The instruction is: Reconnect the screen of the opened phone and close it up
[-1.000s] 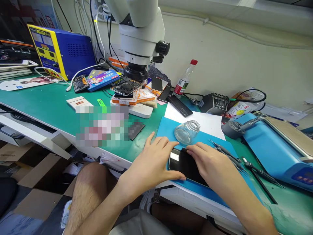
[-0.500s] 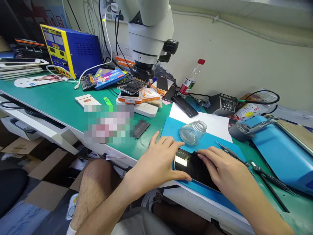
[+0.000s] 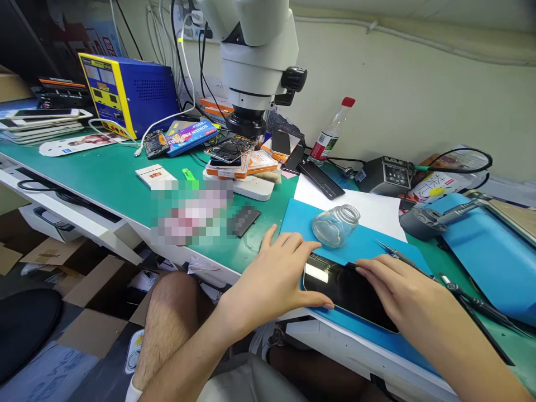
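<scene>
A smartphone (image 3: 347,290) with a glossy black screen lies flat on the blue mat (image 3: 293,223) by the bench's front edge. Around its left end my left hand (image 3: 278,279) is spread, with the thumb on the near edge and the fingers at the far edge, steadying it. At the phone's far edge my right hand (image 3: 402,285) pinches a small dark flat piece (image 3: 352,264) against the screen; most of that piece is hidden by the fingers. Just beyond the phone, an open glass jar (image 3: 335,226) lies tilted on the mat.
Precision tweezers or picks (image 3: 397,257) and a soldering handpiece (image 3: 473,301) lie right of my right hand, near a blue box-shaped unit (image 3: 494,251). A microscope (image 3: 255,67) stands over stacked phone parts. A dark battery-like block (image 3: 244,220) lies left of the mat.
My right hand has slid a little to the right along the phone, with the small dark piece between its fingers. My left hand stays on the phone's left end. The view has shifted slightly.
</scene>
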A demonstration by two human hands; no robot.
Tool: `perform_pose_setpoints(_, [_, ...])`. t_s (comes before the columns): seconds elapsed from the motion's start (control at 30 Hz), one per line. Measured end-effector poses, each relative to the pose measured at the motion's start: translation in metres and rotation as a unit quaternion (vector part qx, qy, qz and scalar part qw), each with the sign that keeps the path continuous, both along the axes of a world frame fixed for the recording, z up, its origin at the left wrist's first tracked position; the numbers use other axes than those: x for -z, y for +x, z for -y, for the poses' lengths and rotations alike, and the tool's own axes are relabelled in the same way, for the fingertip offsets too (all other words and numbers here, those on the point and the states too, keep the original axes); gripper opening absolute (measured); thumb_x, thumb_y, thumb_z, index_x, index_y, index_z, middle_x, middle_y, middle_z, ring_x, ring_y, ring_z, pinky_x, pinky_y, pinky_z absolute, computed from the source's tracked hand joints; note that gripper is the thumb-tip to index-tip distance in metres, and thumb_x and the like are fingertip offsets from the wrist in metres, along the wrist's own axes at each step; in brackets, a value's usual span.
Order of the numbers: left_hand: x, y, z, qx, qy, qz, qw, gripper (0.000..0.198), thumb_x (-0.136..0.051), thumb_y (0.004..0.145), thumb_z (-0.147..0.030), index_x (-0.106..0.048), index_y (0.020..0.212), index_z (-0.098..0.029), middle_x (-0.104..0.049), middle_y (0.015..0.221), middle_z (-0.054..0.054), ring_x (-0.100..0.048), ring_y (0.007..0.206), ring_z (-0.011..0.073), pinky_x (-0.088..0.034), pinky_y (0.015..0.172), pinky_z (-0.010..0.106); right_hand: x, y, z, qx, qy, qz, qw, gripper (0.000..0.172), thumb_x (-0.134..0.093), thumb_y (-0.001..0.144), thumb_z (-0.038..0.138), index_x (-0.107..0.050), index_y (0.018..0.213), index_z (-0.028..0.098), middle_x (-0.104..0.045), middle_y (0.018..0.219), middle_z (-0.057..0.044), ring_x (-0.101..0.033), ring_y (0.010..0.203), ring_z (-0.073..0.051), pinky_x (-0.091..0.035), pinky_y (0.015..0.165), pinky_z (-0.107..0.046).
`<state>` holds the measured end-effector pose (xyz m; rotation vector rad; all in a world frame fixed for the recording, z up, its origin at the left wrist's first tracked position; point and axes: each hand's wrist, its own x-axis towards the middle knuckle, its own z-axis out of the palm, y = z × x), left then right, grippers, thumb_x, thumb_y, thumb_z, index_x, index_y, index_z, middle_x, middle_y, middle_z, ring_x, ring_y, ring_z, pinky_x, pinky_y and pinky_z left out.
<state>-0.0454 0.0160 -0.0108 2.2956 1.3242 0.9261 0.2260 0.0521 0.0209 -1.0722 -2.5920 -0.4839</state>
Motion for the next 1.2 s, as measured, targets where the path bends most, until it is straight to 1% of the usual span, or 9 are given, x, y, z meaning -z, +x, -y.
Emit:
perform_pose_setpoints(0.33, [-0.001,0.000,-0.001,-0.001,-0.005,-0.004,1.000,0.077,-0.071,0.092,-0.076,-0.053,0.147,-0.025,-0.068,0.139,0.008,-0.059,0.139,0.0285,-0.017,0.137,0.062,-0.007,0.003,-0.022,0.029,-0.159,-0.065,0.985,0.035,-0.049,0.110,0.046,-0.078,0.098,0.031,-0.080,0.094,0.002,-0.076,0.083,-0.018,-0.057,0.073,-0.033])
perform_pose_setpoints(0.53, [0.000,0.000,-0.001,0.001,-0.003,-0.008,1.000,0.077,-0.074,0.091,-0.074,-0.054,0.147,-0.024,-0.067,0.138,0.008,-0.058,0.139,0.0293,-0.019,0.136,0.064,-0.001,0.005,-0.002,-0.011,0.015,0.000,1.000,0.035,-0.043,0.113,0.039,-0.073,0.107,0.023,-0.076,0.094,-0.003,-0.074,0.084,-0.020,-0.053,0.071,-0.035])
perform_pose_setpoints(0.6, [0.000,0.000,-0.001,0.000,-0.002,-0.010,1.000,0.079,-0.079,0.089,-0.071,-0.054,0.147,-0.024,-0.067,0.137,0.008,-0.058,0.139,0.0294,-0.019,0.136,0.064,0.001,0.005,0.000,-0.009,0.021,0.006,1.000,0.035,-0.043,0.113,0.039,-0.073,0.107,0.022,-0.075,0.093,-0.003,-0.074,0.084,-0.020,-0.052,0.072,-0.036])
perform_pose_setpoints(0.7, [-0.001,0.000,0.000,-0.002,-0.006,-0.011,1.000,0.081,-0.084,0.085,-0.067,-0.054,0.147,-0.024,-0.067,0.138,0.008,-0.058,0.139,0.0294,-0.019,0.136,0.065,-0.003,0.005,-0.008,0.034,-0.069,-0.026,0.997,0.038,-0.043,0.112,0.043,-0.076,0.104,0.025,-0.077,0.093,-0.003,-0.075,0.083,-0.021,-0.055,0.073,-0.037])
perform_pose_setpoints(0.8, [-0.001,0.000,0.000,-0.004,-0.011,-0.013,1.000,0.079,-0.085,0.086,-0.066,-0.054,0.145,-0.024,-0.067,0.139,0.008,-0.059,0.139,0.0294,-0.019,0.136,0.065,-0.013,0.004,-0.021,0.073,-0.214,-0.062,0.972,0.039,-0.048,0.109,0.048,-0.080,0.098,0.028,-0.081,0.098,-0.003,-0.077,0.088,-0.023,-0.059,0.077,-0.038])
perform_pose_setpoints(0.87, [-0.002,0.000,0.001,-0.005,-0.010,-0.014,1.000,0.079,-0.084,0.086,-0.066,-0.053,0.145,-0.024,-0.067,0.140,0.009,-0.059,0.140,0.0295,-0.019,0.136,0.066,-0.019,0.003,-0.023,0.081,-0.262,-0.070,0.959,0.039,-0.050,0.108,0.051,-0.081,0.097,0.029,-0.082,0.100,-0.004,-0.077,0.090,-0.024,-0.061,0.078,-0.039])
perform_pose_setpoints(1.07, [-0.003,0.000,0.002,-0.003,-0.013,-0.015,1.000,0.076,-0.083,0.087,-0.066,-0.054,0.144,-0.025,-0.067,0.140,0.009,-0.059,0.141,0.0293,-0.019,0.136,0.065,-0.010,0.004,0.000,0.045,-0.092,-0.015,0.995,0.043,-0.041,0.112,0.046,-0.078,0.105,0.026,-0.079,0.098,-0.006,-0.075,0.086,-0.024,-0.056,0.072,-0.039])
perform_pose_setpoints(1.13, [-0.004,0.000,0.002,-0.005,-0.015,-0.016,1.000,0.078,-0.085,0.086,-0.065,-0.053,0.145,-0.025,-0.067,0.138,0.009,-0.059,0.139,0.0290,-0.019,0.136,0.065,-0.007,0.004,0.000,0.053,-0.090,-0.016,0.994,0.043,-0.041,0.112,0.046,-0.078,0.105,0.025,-0.078,0.097,-0.006,-0.075,0.087,-0.024,-0.055,0.072,-0.039])
perform_pose_setpoints(1.2, [-0.004,0.000,0.002,-0.006,-0.016,-0.015,1.000,0.078,-0.085,0.086,-0.065,-0.053,0.145,-0.024,-0.067,0.137,0.008,-0.060,0.138,0.0288,-0.019,0.136,0.065,-0.009,0.004,-0.008,0.064,-0.146,-0.041,0.986,0.043,-0.043,0.111,0.048,-0.079,0.103,0.026,-0.079,0.098,-0.006,-0.076,0.089,-0.024,-0.057,0.075,-0.038])
